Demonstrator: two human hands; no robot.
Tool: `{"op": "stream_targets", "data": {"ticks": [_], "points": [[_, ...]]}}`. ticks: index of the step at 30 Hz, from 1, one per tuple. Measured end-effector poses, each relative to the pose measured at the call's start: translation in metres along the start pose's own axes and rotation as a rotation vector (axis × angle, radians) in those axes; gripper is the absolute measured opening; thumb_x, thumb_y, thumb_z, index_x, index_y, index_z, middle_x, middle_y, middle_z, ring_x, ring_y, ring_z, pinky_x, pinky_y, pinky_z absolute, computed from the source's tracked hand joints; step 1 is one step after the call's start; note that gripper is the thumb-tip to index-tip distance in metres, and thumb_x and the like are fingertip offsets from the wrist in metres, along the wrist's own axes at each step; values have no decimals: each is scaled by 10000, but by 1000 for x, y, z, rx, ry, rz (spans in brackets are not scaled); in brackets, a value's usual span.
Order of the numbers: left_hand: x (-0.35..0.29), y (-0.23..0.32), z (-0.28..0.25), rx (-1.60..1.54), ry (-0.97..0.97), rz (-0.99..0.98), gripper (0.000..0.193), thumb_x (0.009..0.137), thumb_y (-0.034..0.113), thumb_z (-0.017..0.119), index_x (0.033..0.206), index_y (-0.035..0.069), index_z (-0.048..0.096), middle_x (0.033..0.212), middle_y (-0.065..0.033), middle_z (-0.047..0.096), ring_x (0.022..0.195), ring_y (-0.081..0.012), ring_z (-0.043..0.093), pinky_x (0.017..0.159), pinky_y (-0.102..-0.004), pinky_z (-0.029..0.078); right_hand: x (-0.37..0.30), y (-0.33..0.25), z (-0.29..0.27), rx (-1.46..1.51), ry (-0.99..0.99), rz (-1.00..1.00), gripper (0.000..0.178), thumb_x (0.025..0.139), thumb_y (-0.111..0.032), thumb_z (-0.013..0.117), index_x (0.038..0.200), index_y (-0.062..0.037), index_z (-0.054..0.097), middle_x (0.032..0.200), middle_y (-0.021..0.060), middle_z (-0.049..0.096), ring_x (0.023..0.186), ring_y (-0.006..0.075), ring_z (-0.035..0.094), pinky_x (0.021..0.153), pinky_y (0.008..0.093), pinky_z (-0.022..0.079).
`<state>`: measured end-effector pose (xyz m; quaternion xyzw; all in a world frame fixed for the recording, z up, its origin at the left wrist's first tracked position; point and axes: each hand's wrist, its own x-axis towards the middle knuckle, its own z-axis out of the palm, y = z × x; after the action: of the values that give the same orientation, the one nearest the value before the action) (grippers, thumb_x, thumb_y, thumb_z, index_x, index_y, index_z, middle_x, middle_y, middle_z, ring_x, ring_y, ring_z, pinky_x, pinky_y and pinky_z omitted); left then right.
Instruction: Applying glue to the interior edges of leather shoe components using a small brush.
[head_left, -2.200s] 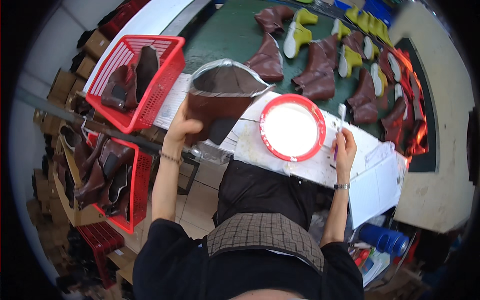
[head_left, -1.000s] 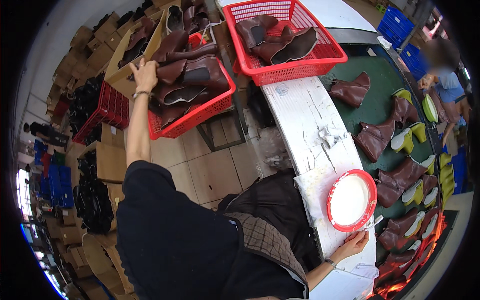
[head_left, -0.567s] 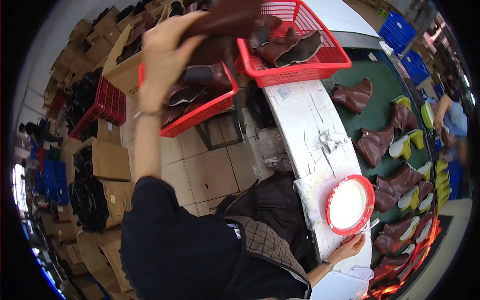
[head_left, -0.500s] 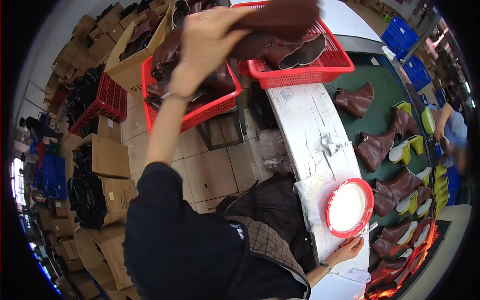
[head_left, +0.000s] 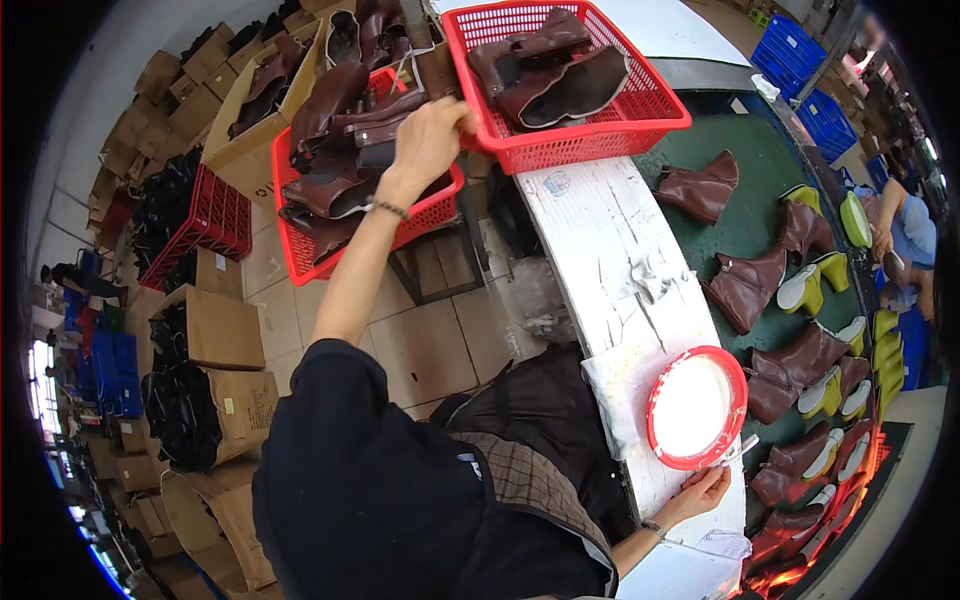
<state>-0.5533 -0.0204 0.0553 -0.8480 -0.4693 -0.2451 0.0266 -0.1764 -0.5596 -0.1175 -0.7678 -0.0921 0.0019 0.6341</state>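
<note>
My left hand (head_left: 430, 145) is beside the near left corner of a red plastic basket (head_left: 590, 148). Its fingers are bent and partly blurred, so whether they touch the rim is unclear. Several brown leather boots (head_left: 575, 90) lie in that basket. More brown boots (head_left: 335, 110) fill a second, lower red basket (head_left: 420, 222), just left of the hand. At the lower right, my right hand (head_left: 697, 493) is closed around a thin, whitish brush (head_left: 740, 450). The brush lies against the edge of a red-rimmed bowl (head_left: 738, 385) of white liquid.
Brown boots (head_left: 745, 285) and yellow-green wedge soles (head_left: 800, 288) line a green conveyor (head_left: 700, 150) beyond the white bench (head_left: 620, 230). An orange glow shows at its near end. Cardboard boxes (head_left: 215, 330) stack up at left. A co-worker's arm (head_left: 885, 225) is across the conveyor.
The brown boot that my left hand held above the baskets has left it; boots now lie in the upper basket. That hand has come lower. My right hand stays beside the bowl.
</note>
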Motion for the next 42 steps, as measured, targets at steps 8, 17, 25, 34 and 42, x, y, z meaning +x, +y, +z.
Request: {"op": "stream_targets", "data": {"ticks": [8,17,25,34,42], "points": [[-75,-126,27,282,98,91,443,855,16,649,1266,180,671,1177,-52,708,1079,-262,641,904,-403,484,-1,0,8,62,3,27,260,1059,-236,597,1194,-14,613,703,-55,503,527,13,345,442,192,231],[-45,-27,-96,-680,535,-190,500,970,139,709,1396,-69,550,1226,-132,716,1073,-180,685,931,-298,536,-1,0,0,11,18,16,255,1055,-236,603,1178,-13,616,711,-56,501,531,11,341,447,193,227],[63,43,-27,-1469,142,-304,645,909,117,758,1483,59,469,1088,-121,709,926,-167,695,686,-344,602,2,5,2,-2,-5,1,260,1057,-242,599,1186,-17,616,718,-58,500,537,12,343,450,194,238],[90,43,87,-1142,106,-324,635,898,258,745,1429,-22,541,1144,-190,655,842,-192,677,716,-298,571,-3,-3,8,-42,-18,-9,277,1062,-253,590,1200,-14,612,746,-44,532,547,21,358,452,199,245],[9,-70,15,79,477,-73,277,835,47,623,1039,177,757,1045,-69,723,961,-320,673,878,-452,514,-4,-9,3,-61,9,5,304,1059,-262,599,1211,1,611,689,-46,479,529,28,334,449,209,226]]}}
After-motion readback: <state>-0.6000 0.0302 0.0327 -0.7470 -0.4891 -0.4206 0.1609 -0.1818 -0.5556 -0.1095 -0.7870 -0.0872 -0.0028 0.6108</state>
